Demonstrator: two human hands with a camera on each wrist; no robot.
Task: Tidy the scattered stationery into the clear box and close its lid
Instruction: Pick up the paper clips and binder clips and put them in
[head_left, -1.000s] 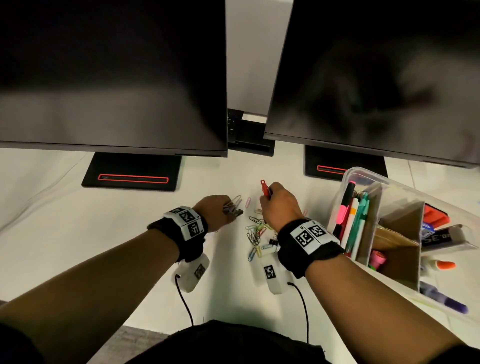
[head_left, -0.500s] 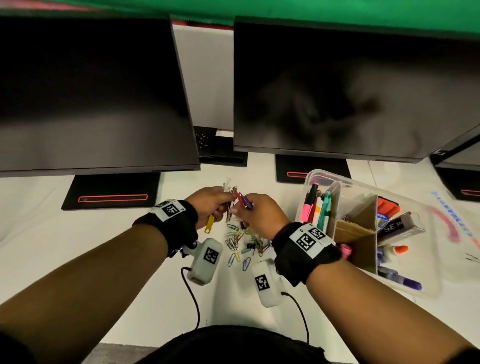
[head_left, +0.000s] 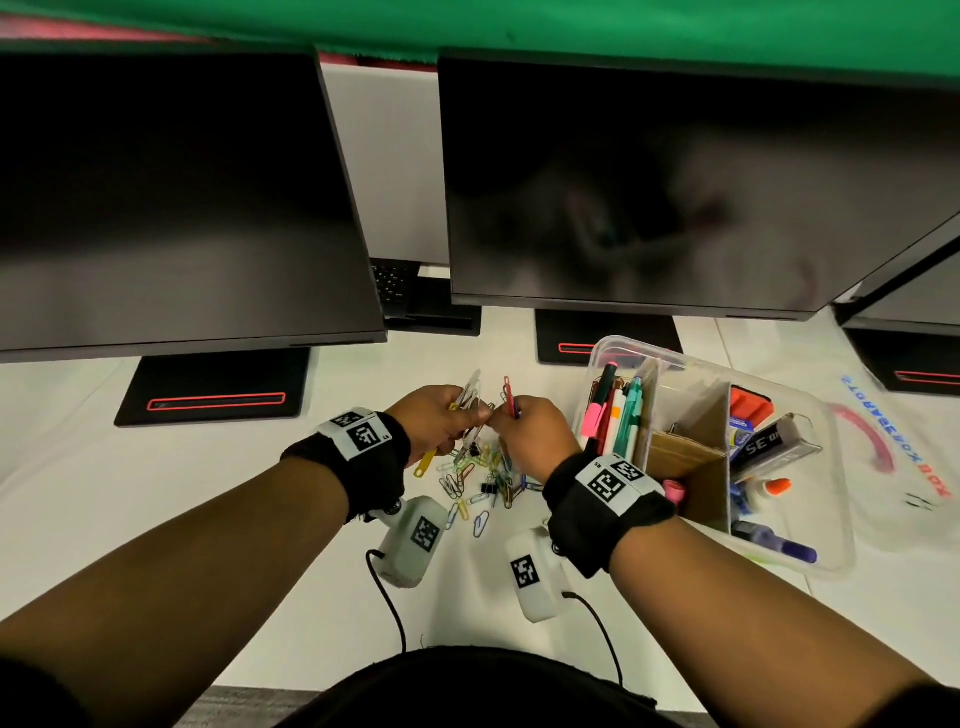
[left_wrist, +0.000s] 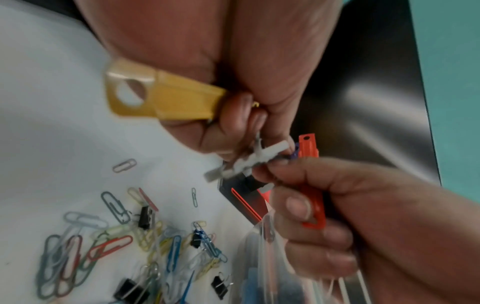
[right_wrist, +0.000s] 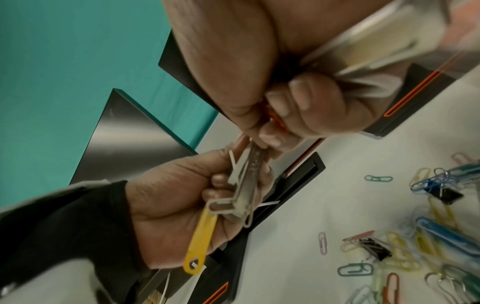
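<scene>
Step in hand: gathering loose pieces above the desk, ahead of dropping them into the clear box (head_left: 613, 349).

Left hand (head_left: 441, 421): fingers curled round a bundle, namely a yellow tag (left_wrist: 155, 96) with a hole at its end, white plastic strips (left_wrist: 244, 162) and a metal clip; raised above the pile.

Right hand (head_left: 530, 431): fingers curled round a red tag (left_wrist: 311, 185), fingertips pinching at the left hand's bundle; the two hands touch.

Paper clips (head_left: 483, 483): coloured, mixed with small black binder clips (left_wrist: 145, 216), heaped on the white desk (head_left: 156, 493) at 6 o'clock from the hands.

Clear box: at 3 o'clock from the hands, open, cardboard dividers; pens (head_left: 623, 415) at its left end, glue and markers at its right. Lid not clearly made out.

Next move, as judged: pass the pieces into one hand and carry them to 3 o'clock into a free compartment; the heap remains, so the task looks far from done.

Views compared: the head view alone shows the box. The left wrist view shows the red tag's length; the right wrist view shows the metal clip (right_wrist: 252, 174) and a clear bag (right_wrist: 384, 51) crumpled in the right hand.
</scene>
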